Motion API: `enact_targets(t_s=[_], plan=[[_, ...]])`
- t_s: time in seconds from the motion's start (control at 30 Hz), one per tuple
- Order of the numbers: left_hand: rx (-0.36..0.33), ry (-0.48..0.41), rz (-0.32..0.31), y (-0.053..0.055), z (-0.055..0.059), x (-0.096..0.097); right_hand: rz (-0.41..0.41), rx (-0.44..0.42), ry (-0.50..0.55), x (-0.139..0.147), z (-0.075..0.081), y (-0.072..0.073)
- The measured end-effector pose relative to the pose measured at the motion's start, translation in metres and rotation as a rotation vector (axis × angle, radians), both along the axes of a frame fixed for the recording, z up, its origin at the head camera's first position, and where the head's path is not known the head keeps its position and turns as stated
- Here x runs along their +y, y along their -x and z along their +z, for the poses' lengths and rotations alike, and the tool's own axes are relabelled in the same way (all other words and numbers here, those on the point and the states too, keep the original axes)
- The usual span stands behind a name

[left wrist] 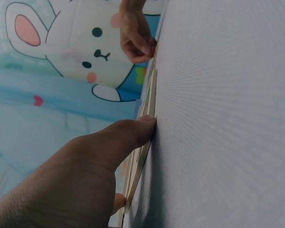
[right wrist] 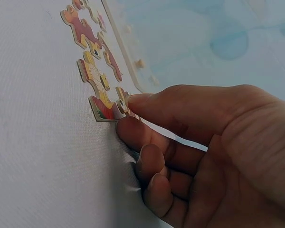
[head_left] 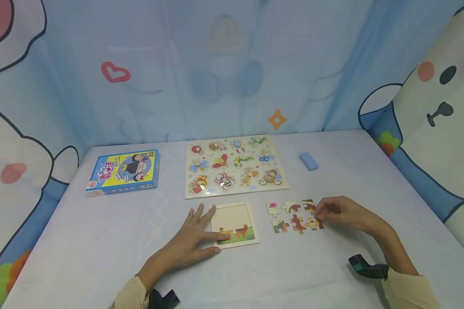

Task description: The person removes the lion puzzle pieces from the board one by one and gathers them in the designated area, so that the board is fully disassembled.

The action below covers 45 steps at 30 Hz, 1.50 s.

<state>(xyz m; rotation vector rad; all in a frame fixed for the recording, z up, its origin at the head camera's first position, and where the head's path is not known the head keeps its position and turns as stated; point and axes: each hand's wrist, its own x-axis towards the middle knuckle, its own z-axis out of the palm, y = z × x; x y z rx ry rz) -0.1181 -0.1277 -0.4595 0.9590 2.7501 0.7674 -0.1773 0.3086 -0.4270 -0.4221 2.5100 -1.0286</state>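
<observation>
My left hand point(head_left: 193, 240) lies spread over the left side of a small wooden puzzle tray point(head_left: 232, 210). Its index fingertip rests on fitted animal puzzle pieces point(head_left: 241, 232) in the tray's lower part, while the thumb point(left wrist: 133, 130) touches the tray's near edge. To the right, several loose jigsaw pieces point(head_left: 297, 224) lie in two rough rows on the cloth. At their right end, my right hand point(head_left: 346, 212) has its fingers curled, with thumb and index finger pinching a puzzle piece point(right wrist: 122, 102). My fingers partly hide that piece.
Behind the tray lies a large insect puzzle board point(head_left: 236, 193). A blue and yellow box point(head_left: 123, 171) sits at the back left, and a blue block point(head_left: 308, 161) at the back right. Printed curtains point(head_left: 216, 86) surround the white-clothed table point(head_left: 100, 231).
</observation>
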Motion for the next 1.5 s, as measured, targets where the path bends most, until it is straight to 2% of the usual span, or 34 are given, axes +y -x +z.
enact_targets(t_s=[0.4, 0.67, 0.8, 0.93, 1.03, 1.23, 1.37, 1.5], plan=[[-0.005, 0.007, 0.001, 0.0, 0.0, 0.0, -0.012, 0.028, -0.024, 0.004, 0.001, 0.002], [-0.011, 0.002, -0.013, 0.001, 0.0, 0.0, -0.035, 0.147, 0.0, -0.007, 0.009, 0.001], [-0.017, -0.009, -0.02, 0.001, 0.001, 0.0, -0.01, 0.209, 0.049, -0.036, 0.018, -0.001], [-0.027, -0.011, -0.021, 0.001, 0.002, 0.0, 0.039, 0.237, 0.096, -0.079, 0.02, -0.002], [-0.026, -0.007, -0.022, 0.001, 0.001, 0.0, 0.089, 0.244, 0.138, -0.114, 0.017, -0.005], [-0.012, -0.022, -0.022, 0.002, -0.002, 0.0, 0.247, 0.23, 0.209, -0.171, 0.004, -0.008], [-0.025, -0.07, 0.019, 0.002, -0.003, 0.0, 0.284, 0.213, 0.175, -0.19, -0.005, -0.01], [-0.049, -0.092, 0.071, 0.003, -0.001, 0.0, 0.273, 0.211, 0.139, -0.195, -0.01, -0.013]])
